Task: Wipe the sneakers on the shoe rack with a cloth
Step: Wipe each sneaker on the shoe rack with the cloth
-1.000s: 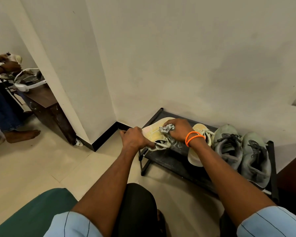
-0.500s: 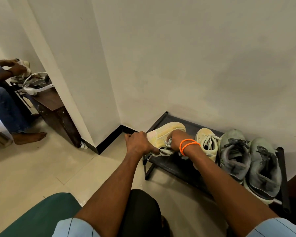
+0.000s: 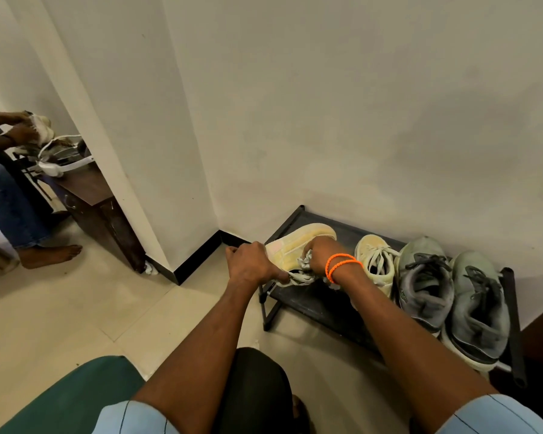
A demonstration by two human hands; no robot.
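**Wiping the first yellow sneaker: cloth moves from the laces to the side panel**

We see the left hand (image 3: 254,267) curled around the heel end of the yellow sneaker (image 3: 298,245), holding it tipped over at the left end of the black shoe rack (image 3: 301,303). The right hand (image 3: 322,256), marked by 2 orange wristbands (image 3: 342,266), has its fingers closed on a bunched grey cloth (image 3: 304,264) and presses it against the sneaker's side, just above the loose laces.

Compared with the view 1 second ago, the sneaker is rolled further over, so that its side and sole edge now face up, and the right hand has slid down from the lace area to the flank. We read this as the wipe passing to a new face of the same shoe, not as a change of shoe.

The second yellow sneaker (image 3: 375,261) sits upright just to the right, beside 2 grey sneakers (image 3: 452,296) that fill the rest of the shelf; all 3 lie as they did 1 second ago. We judge the task to be early, with 1 of 4 shoes in hand.
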